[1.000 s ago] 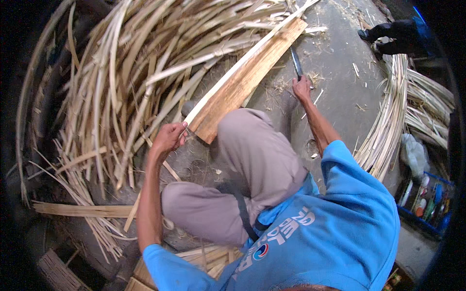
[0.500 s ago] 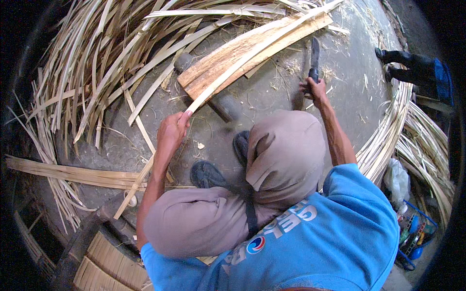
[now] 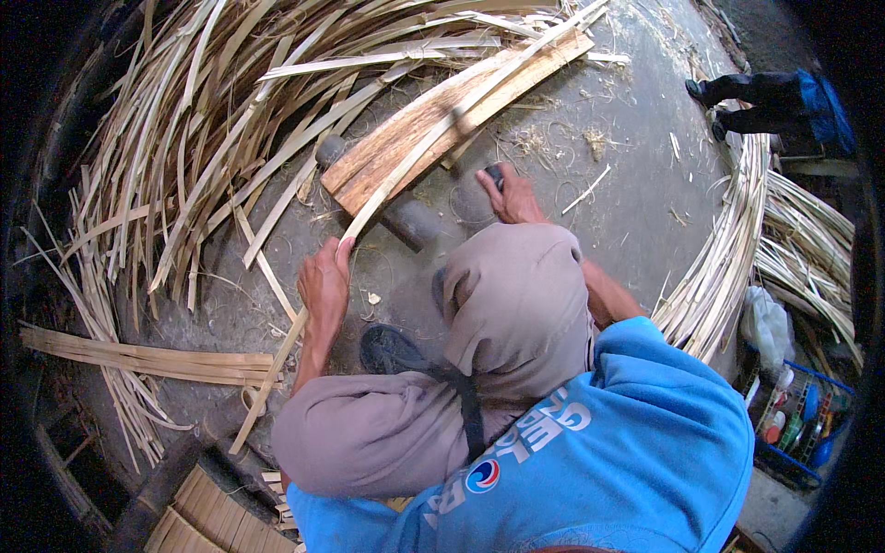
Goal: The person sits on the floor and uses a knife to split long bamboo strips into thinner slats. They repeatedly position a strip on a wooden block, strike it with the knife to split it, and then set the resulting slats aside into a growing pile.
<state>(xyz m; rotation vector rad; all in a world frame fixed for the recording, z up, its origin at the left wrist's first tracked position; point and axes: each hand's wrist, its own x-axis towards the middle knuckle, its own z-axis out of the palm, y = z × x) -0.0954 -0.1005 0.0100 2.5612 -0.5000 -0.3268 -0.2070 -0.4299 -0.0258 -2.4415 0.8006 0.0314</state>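
Bamboo strip point(image 3: 406, 175) lies diagonally across wooden board point(image 3: 433, 124) on the concrete floor point(image 3: 627, 184). Left hand point(image 3: 324, 281) is clamped around the strip's lower section. Right hand point(image 3: 512, 198) is closed on a dark tool handle point(image 3: 495, 175) beside the board.

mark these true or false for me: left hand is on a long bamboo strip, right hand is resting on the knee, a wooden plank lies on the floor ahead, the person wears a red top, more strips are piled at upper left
1. The left hand holds a long bamboo strip. True.
2. The right hand rests on the knee. False: it is down near the concrete floor, closed on a dark tool handle.
3. A wooden plank lies on the floor ahead of the person. True.
4. The person wears a red top. False: the top is blue.
5. A pile of bamboo strips lies at the upper left. True.
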